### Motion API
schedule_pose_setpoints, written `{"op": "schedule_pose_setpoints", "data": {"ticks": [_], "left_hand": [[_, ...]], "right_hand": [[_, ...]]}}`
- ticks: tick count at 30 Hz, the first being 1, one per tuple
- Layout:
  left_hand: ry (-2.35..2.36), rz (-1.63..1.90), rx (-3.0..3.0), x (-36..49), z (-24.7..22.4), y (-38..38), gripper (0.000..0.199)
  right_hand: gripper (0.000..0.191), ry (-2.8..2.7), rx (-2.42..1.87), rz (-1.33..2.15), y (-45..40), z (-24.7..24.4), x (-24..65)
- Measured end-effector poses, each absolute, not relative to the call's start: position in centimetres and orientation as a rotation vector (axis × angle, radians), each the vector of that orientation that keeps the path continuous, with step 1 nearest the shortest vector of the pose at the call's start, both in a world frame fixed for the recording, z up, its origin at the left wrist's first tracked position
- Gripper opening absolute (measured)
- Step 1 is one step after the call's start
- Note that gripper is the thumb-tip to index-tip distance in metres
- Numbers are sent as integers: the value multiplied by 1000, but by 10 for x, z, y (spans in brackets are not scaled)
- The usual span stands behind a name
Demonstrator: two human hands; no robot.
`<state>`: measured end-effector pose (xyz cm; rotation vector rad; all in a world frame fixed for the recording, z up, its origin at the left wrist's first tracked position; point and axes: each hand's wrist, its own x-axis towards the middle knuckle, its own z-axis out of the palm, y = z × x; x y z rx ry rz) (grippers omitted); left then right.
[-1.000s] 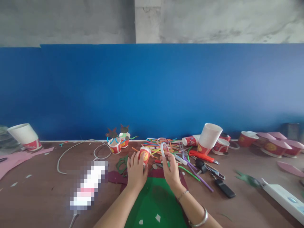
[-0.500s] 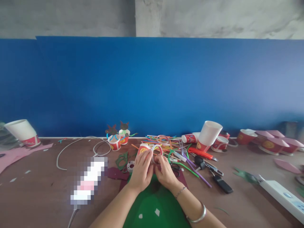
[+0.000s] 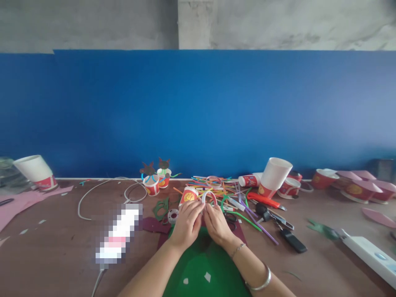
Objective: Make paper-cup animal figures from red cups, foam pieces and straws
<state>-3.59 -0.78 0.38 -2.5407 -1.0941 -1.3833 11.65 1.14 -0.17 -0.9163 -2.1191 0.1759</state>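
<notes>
Two hands (image 3: 187,222) (image 3: 217,224), nearly together, pinch one curled strip (image 3: 204,195) beside one red cup (image 3: 189,194).

There are one left hand (image 3: 187,222), one right hand (image 3: 218,225), one curved strip (image 3: 210,193), two animal-head cutouts (image 3: 149,169), four pink cup tops (image 3: 367,185), one utility knife (image 3: 263,200), one bangle (image 3: 266,280), one green sheet (image 3: 198,258).

A brown table (image 3: 55,264) stretches from left to right, a pale strip (image 3: 102,178) along its far edge, below a wide blue panel (image 3: 198,111), darker left, paler right; above it, a rough grey wall (image 3: 86,24) with a lighter pillar (image 3: 195,24) mid-scene
</notes>
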Motion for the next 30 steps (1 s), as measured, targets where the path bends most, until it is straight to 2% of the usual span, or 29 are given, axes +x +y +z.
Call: {"op": "schedule_pose_setpoints", "data": {"ticks": [14, 16, 20, 22, 26, 30], "left_hand": [[-1292, -1621, -2522, -37, 8, -13, 9], [-1290, -1630, -2522, -37, 7, -13, 10], [-1241, -1514, -2515, -37, 4, -11, 36], [-1211, -1438, -2521, -37, 4, -10, 42], [-1206, -1441, -2514, -38, 5, -10, 36], [-1274, -1567, -2436, -37, 6, -10, 17]], "right_hand": [[19, -2199, -956, 152, 6, 7, 117], [20, -2196, -962, 157, 6, 7, 117], [20, -2188, -985, 152, 8, 3, 117], [20, -2177, -999, 142, 10, 1, 117], [21, -2154, -1017, 148, 10, 0, 117], [20, -2196, -995, 142, 7, 5, 116]]}}
